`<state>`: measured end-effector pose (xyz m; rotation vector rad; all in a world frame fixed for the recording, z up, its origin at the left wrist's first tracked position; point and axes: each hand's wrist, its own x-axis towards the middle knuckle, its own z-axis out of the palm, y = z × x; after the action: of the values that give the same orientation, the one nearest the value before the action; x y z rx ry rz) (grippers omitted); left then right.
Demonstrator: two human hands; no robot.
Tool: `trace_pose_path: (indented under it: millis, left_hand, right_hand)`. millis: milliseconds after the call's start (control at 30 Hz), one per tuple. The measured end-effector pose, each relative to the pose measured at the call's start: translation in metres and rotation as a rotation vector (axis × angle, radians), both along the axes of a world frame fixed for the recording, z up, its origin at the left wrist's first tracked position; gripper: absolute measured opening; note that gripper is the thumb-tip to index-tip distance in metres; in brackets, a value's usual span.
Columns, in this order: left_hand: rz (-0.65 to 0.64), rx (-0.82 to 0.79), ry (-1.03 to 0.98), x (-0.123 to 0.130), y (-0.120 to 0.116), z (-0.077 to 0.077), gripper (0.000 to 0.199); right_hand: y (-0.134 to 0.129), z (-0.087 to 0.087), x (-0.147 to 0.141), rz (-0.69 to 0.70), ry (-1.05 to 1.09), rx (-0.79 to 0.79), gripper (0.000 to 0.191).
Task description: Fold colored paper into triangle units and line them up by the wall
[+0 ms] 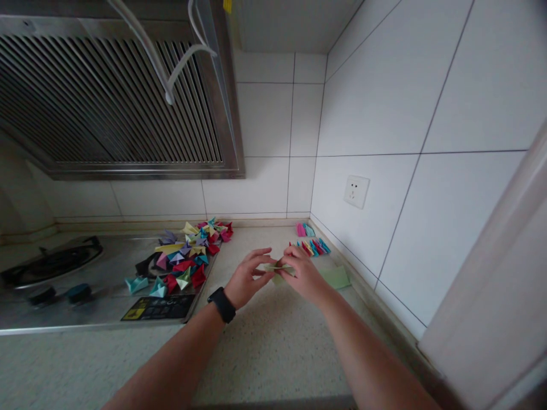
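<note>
Both my hands meet above the counter, pinching a small piece of folded light green paper between their fingertips. My left hand, with a dark watch on its wrist, grips the paper from the left. From the other side, the thumb and fingers of my right hand are closed on it. The fingers hide part of the paper, so its exact fold cannot be made out. Light green paper lies flat on the counter beside and partly behind my right hand.
Many-coloured folded paper figures are heaped on the steel gas stove at left. Behind my right hand lie a row of colourful clips and small pink and blue pieces. A range hood hangs above; the tiled wall bounds the right.
</note>
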<state>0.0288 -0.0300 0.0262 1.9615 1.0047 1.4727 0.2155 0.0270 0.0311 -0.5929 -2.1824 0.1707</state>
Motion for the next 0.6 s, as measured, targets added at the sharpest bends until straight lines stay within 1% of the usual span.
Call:
trace_pose_path:
  millis: [67, 133, 233, 300, 400, 500, 600]
  left_hand:
    - [0.058, 0.061, 0.041, -0.001, 0.000, 0.002, 0.017]
    - [0.137, 0.113, 0.082, -0.003, 0.002, 0.001, 0.011]
    - [0.191, 0.077, 0.133, -0.006, 0.007, -0.004, 0.011]
    - [0.187, 0.011, 0.119, -0.006, 0.009, -0.008, 0.014]
    - [0.153, -0.040, 0.026, -0.004, 0.011, -0.012, 0.018]
    - [0.112, -0.064, -0.031, -0.001, 0.010, -0.011, 0.023]
    - [0.094, -0.071, -0.003, -0.001, 0.007, -0.009, 0.026]
  right_hand:
    - [0.000, 0.000, -0.001, 0.036, -0.010, -0.033, 0.006]
    - [0.000, -0.001, -0.001, 0.046, -0.024, -0.063, 0.006]
    - [0.001, -0.004, -0.002, 0.013, -0.060, -0.121, 0.006]
    - [0.001, -0.006, -0.002, -0.018, -0.090, -0.159, 0.006]
    - [0.002, -0.009, -0.001, -0.078, -0.122, -0.183, 0.014]
    - [0.004, -0.010, 0.000, -0.135, -0.182, -0.198, 0.018]
    - [0.007, -0.011, 0.000, -0.161, -0.236, -0.204, 0.021]
